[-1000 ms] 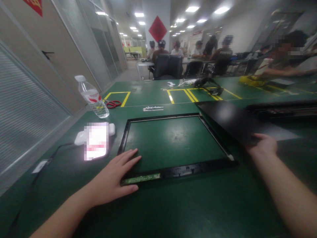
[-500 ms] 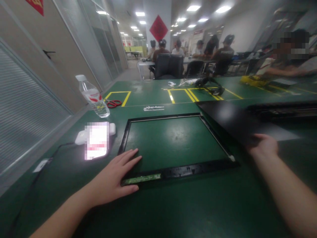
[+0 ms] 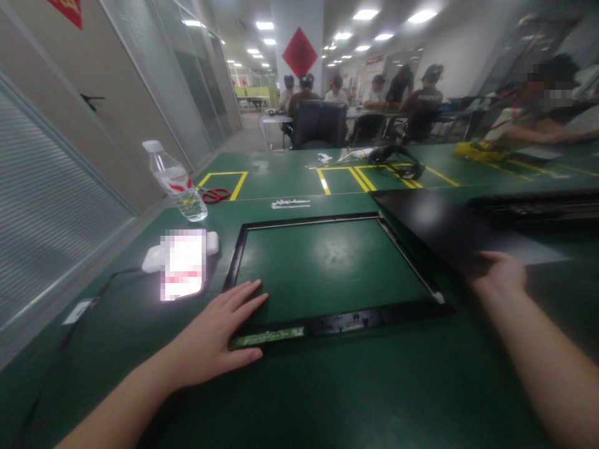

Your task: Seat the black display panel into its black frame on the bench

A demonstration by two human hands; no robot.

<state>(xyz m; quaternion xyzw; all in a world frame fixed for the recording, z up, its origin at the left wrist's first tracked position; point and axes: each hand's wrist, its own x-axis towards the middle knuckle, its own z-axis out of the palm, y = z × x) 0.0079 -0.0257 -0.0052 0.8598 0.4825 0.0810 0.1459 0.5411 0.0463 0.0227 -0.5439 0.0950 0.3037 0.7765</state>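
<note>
Black frame (image 3: 358, 322) lies flat on the green table (image 3: 327, 393) before me, my left hand (image 3: 218, 330) spread loosely across its near left corner, thumb and fingers wide apart, beside a green circuit strip (image 3: 271, 337). My right hand (image 3: 500, 277) is closed on the near edge of a dark panel (image 3: 430, 221), at the frame's right.

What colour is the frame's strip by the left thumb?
The strip is mostly green, seen in the head view.
</note>
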